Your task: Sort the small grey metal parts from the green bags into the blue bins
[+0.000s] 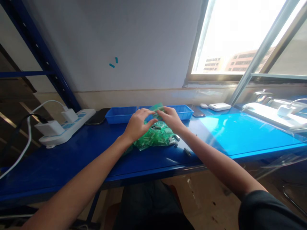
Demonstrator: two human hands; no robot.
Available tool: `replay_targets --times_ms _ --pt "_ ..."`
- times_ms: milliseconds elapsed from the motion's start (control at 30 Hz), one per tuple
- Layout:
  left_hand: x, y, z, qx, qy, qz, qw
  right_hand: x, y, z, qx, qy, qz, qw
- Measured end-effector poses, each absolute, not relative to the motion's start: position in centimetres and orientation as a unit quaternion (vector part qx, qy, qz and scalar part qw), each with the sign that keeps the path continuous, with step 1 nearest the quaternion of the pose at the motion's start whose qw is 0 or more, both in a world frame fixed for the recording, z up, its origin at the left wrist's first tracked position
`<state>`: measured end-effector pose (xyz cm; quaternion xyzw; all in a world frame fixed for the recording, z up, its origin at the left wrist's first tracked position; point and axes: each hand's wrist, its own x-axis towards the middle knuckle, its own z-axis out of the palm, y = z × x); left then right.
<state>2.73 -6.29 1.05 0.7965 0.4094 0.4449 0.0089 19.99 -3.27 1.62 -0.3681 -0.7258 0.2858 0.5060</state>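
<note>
gripping the top of a green plastic bag [155,137], fingers pinched shut on its film, the left hand [137,123] and right hand [170,118] meet just in front of a blue tray [118,115]. the bag's small grey contents are too blurred to identify, and the fingers partly hide its top edge. it rests mid-way along a blue table [240,134], with a white power strip [67,127] at left and a bright window [240,38] at right.

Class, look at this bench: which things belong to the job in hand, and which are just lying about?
In the job: left hand and right hand, both gripping the green bag of small parts; loose dark pieces beside it; probably the blue trays behind.
Lying about: power strip with chargers; dark phone; white power bank.
</note>
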Motion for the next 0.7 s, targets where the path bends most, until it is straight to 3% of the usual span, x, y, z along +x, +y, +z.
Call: replay_targets --times_ms 100,167,233,300,367,533,600,700 --pt "2.2 -5.8 1.4 0.699 0.471 0.489 0.225 20.2 -3.1 1.1 -0.318 -0.806 0.079 0.492" --pt "1.8 -5.5 1.5 0.626 0.473 0.504 0.361 20.3 -3.1 0.8 -0.272 -0.843 0.003 0.463" --pt "1.7 -5.3 1.5 0.584 0.454 0.513 0.435 20.2 -3.2 0.7 -0.248 -0.858 -0.040 0.447" --pt "1.5 -5.4 1.8 0.580 0.446 0.522 0.438 20.1 -3.4 0.8 -0.233 -0.860 -0.060 0.451" --pt "1.1 -5.7 2.7 0.591 0.469 0.565 0.333 19.9 -3.9 1.1 -0.218 -0.851 -0.052 0.474" --pt "-3.2 -6.4 7.3 0.531 0.478 0.659 -0.236 20.3 -4.8 2.3 -0.260 -0.807 -0.013 0.530" --pt "-5.5 -6.1 8.1 0.545 0.484 0.606 -0.319 20.7 -4.7 2.5 -0.282 -0.802 -0.009 0.527" --pt "-7.9 -5.1 6.4 0.645 0.502 0.480 -0.319 21.2 -4.3 2.6 -0.301 -0.801 -0.013 0.518"
